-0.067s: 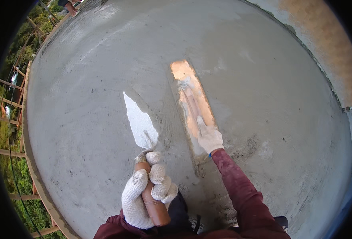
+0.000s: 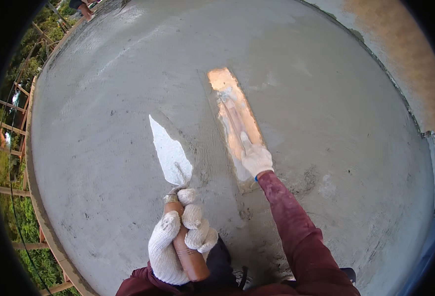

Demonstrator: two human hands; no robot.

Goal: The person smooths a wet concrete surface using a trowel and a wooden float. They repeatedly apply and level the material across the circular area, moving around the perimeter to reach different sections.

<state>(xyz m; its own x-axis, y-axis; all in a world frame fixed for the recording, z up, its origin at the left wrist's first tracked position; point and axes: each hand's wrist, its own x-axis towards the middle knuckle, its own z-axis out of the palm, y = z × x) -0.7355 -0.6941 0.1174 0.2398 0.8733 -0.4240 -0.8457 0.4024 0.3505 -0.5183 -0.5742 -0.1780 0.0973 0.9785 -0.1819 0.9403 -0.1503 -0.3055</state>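
Note:
My left hand (image 2: 180,241), in a white knit glove, is closed round the brown handle of a pointed trowel (image 2: 170,155). Its pale, cement-smeared blade points away from me, over the grey slab. My right hand (image 2: 256,159), also gloved, grips the near part of the handle of a long wooden float (image 2: 236,116). The float lies flat on the wet concrete (image 2: 311,123), its orange-tan top partly coated with grey cement. Some of the handle is hidden under my right glove.
A slab edge (image 2: 35,197) curves along the left, with wooden framing (image 2: 13,128) and greenery beyond it. At the far left corner a person's bare legs (image 2: 85,10) show. A pale wall (image 2: 400,54) borders the far right. Rougher concrete (image 2: 303,180) lies beside my right forearm.
The float has slid slightly away from me and a little left under my right hand. The trowel and my left hand have barely shifted in the picture.

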